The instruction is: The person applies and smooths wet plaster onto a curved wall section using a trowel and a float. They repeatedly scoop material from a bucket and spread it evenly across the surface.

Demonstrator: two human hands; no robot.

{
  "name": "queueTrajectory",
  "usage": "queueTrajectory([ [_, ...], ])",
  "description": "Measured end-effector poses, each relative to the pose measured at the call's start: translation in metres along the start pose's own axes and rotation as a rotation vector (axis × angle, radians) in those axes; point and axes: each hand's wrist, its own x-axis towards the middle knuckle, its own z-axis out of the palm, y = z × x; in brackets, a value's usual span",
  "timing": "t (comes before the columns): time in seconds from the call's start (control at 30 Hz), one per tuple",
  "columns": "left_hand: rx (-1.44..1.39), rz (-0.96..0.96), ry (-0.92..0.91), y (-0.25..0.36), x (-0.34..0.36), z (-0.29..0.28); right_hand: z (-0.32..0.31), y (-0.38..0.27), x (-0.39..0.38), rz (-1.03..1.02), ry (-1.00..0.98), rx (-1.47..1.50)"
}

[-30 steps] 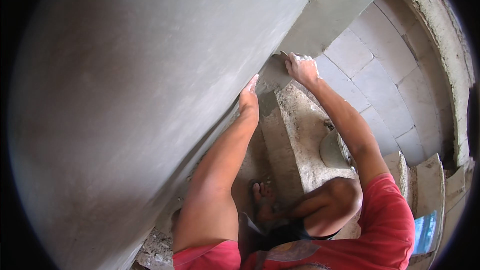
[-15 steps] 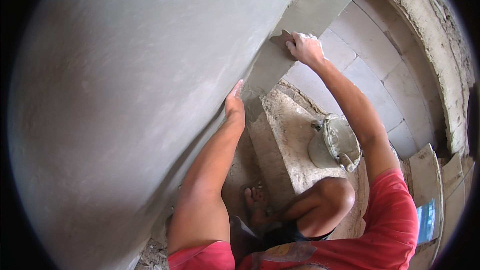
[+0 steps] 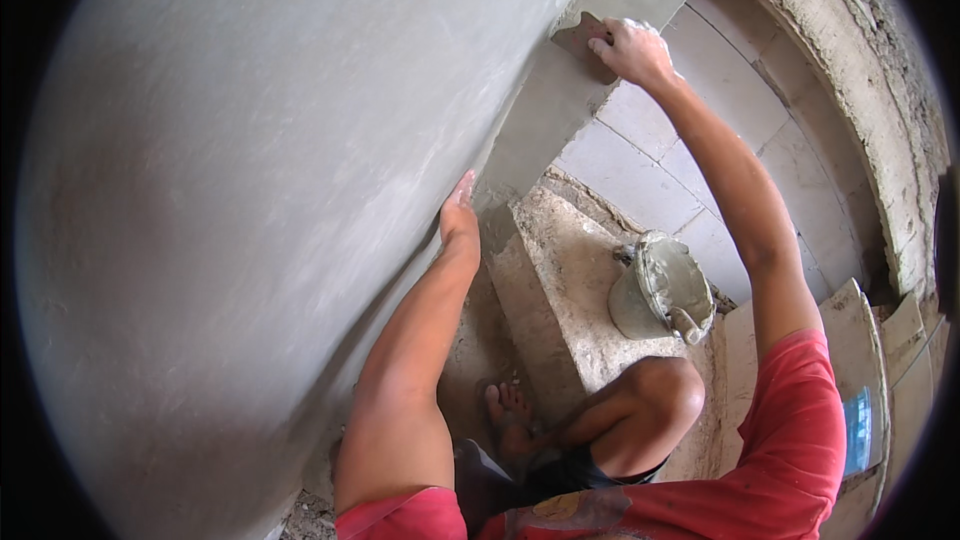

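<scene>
My right hand, smeared with pale paste, grips a thin brownish scraper with a curved, notched outline. The scraper lies against a narrow grey strip of smooth plaster, close to where this strip meets the big plastered wall. Lower down, my left hand leans on the edge of that wall, fingers stretched out and nothing seen in it. Part of its palm side is hidden.
A mortar-crusted bucket stands on a rough concrete step near my bent knee, a tool handle at its rim. Pale block masonry curves behind my right arm. My bare foot is below.
My right hand has slid the scraper up along the plaster strip, away from me. My left hand stays against the wall edge; the view has shifted slightly.
</scene>
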Motion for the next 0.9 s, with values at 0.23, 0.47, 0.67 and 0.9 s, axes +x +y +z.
queueTrajectory([
  [0.23,0.02,0.01,0.004,-0.009,0.007,-0.007,-0.049,0.057,0.044,0.08,0.134,-0.029],
  [0.47,0.007,-0.072,0.062,-0.003,0.014,-0.004,-0.064,0.048,0.001,-0.101,0.431,-0.081],
  [0.67,0.024,-0.044,0.068,-0.013,0.011,-0.01,0.045,-0.034,-0.087,-0.213,-0.349,0.034],
  [0.9,0.032,-0.087,0.101,-0.018,0.003,-0.015,0.137,-0.068,-0.116,-0.244,-0.282,0.154],
])
